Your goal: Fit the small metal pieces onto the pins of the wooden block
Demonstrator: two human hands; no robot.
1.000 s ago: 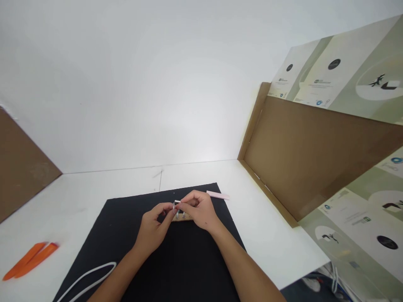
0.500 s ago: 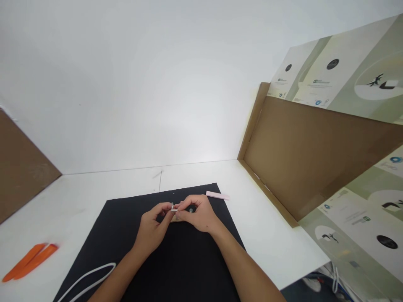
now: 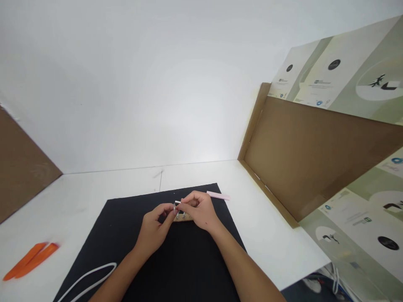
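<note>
My right hand [image 3: 200, 209] pinches a small shiny metal rod [image 3: 178, 202] between thumb and fingertips, above a light wooden strip. My left hand [image 3: 156, 222] is closed at the fingertips around a small pale upright piece [image 3: 174, 207], whose kind I cannot make out. The two hands' fingertips nearly meet. Below them, the wooden strip [image 3: 179, 219] lies on the black mat [image 3: 185, 260], with several small metal posts [image 3: 184, 216] standing in it. My fingers hide part of the strip and its left end.
A pink strip [image 3: 218, 195] lies across the mat's right edge. A white cable loop [image 3: 94, 274] is at the lower left, and orange strips [image 3: 30, 262] rest on the white table [image 3: 267, 235]. An open cardboard box [image 3: 315, 147] stands on the right, a brown panel [image 3: 22, 163] on the left.
My right hand has risen slightly, lifting the metal rod and tilting it. The metal posts on the wooden strip now show between my hands. My left hand has barely moved.
</note>
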